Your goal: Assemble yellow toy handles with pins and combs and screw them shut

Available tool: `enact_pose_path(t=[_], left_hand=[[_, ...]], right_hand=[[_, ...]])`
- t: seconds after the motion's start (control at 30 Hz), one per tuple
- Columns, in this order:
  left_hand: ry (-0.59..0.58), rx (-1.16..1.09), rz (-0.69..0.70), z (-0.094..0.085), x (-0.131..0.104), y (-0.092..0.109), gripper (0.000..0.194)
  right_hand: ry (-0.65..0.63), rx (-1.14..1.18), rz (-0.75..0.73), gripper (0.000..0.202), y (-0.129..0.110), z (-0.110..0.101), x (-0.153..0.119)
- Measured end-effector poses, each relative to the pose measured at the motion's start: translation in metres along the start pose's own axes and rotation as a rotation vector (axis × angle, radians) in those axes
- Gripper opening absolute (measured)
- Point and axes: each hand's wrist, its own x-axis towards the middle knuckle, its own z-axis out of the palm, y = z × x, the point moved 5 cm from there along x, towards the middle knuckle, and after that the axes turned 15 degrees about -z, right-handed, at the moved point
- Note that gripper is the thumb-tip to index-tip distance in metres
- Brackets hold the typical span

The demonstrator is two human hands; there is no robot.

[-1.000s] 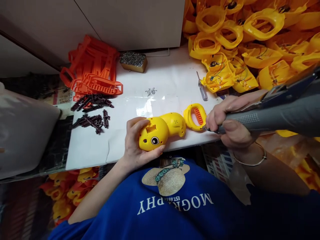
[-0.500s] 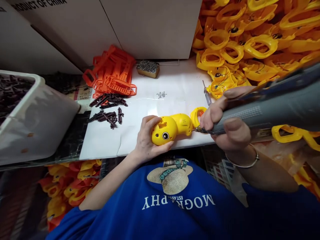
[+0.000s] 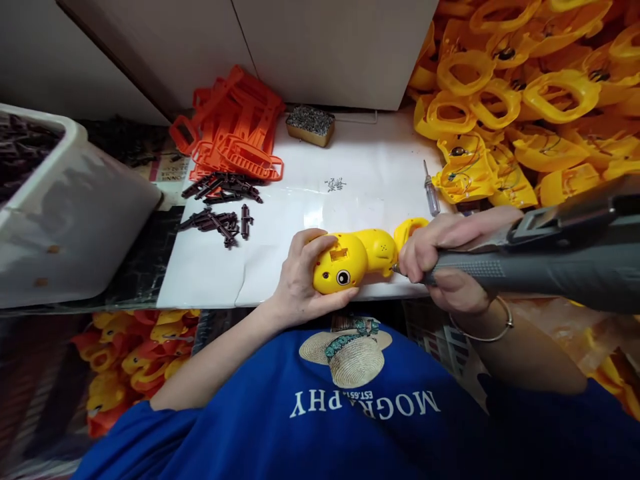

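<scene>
My left hand is wrapped round the head of a yellow plastic duck toy, which lies on its side on the white work surface. One printed eye and a rectangular slot in the head face up. My right hand grips a grey power screwdriver, held almost level. Its tip meets the toy's lower end, where the exact contact is partly hidden by my fingers. Just behind that end is a yellow ring-shaped part. A small heap of screws lies beyond the toy.
Orange plastic frames and dark plastic pieces lie at left, beside a white bin. A box of screws stands at the back. A hand screwdriver lies near piled yellow shells. More toys are below the table.
The view has shifted slightly. The power screwdriver's rear end has come down, so it lies more level, its tip still at the toy. My left hand keeps its hold.
</scene>
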Motion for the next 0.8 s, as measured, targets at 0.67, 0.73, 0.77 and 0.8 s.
enact_pose_path(t=[0.67,0.73,0.77,0.8], left_hand=[[-0.026,-0.053,-0.067,-0.001,0.001,-0.001,0.079],[-0.029,-0.059,-0.082,-0.001,0.001,-0.001,0.079],[-0.032,-0.062,-0.087,-0.001,0.001,-0.001,0.079],[-0.036,-0.064,-0.089,-0.001,0.002,-0.001,0.079]], right_hand=[[0.258,-0.049,0.053,0.031,0.033,0.004,0.061],[0.251,-0.026,0.073,0.029,0.036,0.005,0.058],[0.244,-0.019,0.08,0.029,0.036,0.006,0.058],[0.241,-0.015,0.08,0.029,0.037,0.007,0.058]])
